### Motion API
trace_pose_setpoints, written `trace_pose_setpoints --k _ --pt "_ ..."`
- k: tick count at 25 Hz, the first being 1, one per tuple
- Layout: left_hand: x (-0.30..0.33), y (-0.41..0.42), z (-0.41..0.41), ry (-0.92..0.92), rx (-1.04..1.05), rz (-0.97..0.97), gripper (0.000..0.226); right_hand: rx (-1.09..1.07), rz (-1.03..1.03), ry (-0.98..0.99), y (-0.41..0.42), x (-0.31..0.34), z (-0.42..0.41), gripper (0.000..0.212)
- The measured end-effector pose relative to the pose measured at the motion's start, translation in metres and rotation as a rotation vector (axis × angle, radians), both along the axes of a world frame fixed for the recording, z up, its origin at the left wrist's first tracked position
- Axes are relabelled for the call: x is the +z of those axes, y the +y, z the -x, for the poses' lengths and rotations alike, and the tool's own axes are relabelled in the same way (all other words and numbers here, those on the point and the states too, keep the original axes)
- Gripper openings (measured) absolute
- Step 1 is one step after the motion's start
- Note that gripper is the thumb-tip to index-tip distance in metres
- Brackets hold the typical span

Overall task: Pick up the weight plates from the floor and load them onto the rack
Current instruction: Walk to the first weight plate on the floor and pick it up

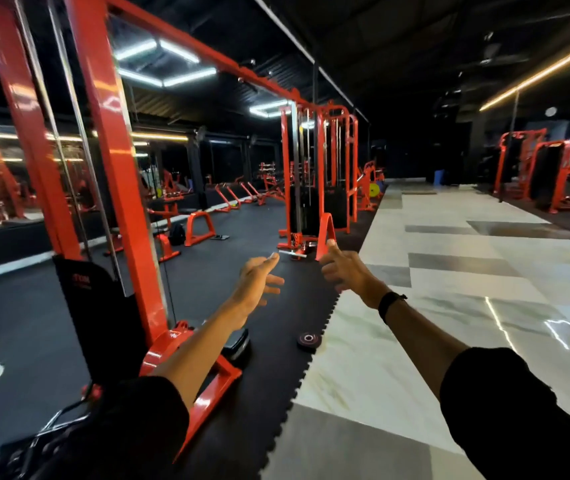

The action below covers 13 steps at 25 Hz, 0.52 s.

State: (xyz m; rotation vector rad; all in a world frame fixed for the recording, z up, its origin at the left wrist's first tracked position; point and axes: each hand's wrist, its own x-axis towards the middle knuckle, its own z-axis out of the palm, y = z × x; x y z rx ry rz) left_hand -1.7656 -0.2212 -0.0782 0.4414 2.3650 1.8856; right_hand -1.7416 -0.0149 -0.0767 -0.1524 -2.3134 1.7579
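A small black weight plate [309, 339] with a pale ring round its hole lies flat on the black rubber mat, near the mat's jagged edge. A second dark plate [238, 344] lies by the red machine's foot, partly hidden behind my left forearm. Both my arms reach forward above the floor. My left hand [258, 280] is open with fingers spread and holds nothing. My right hand [344, 266], also open, has a black band on its wrist. Both hands are well above and beyond the plates.
A red cable machine frame [117, 161] stands close on my left, its base [214, 372] by my left arm. Another red cable station [314, 188] stands ahead. Shiny marble tiles [450, 306] cover the floor to the right. Mirrors line the left wall.
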Motion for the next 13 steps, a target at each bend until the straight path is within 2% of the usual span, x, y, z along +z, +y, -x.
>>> trace_pose_setpoints --k 3,8,13 --pt "-0.037 0.005 0.050 -0.064 0.008 0.029 0.046 -0.014 -0.011 -0.064 0.006 -0.028 0.059 0.070" --pt "-0.099 0.005 0.164 -0.284 0.052 -0.152 0.048 -0.015 -0.012 -0.212 0.014 -0.101 0.156 0.067" --pt "-0.136 0.026 0.297 -0.416 0.007 -0.197 0.053 -0.062 -0.020 -0.272 0.035 -0.135 0.263 0.067"
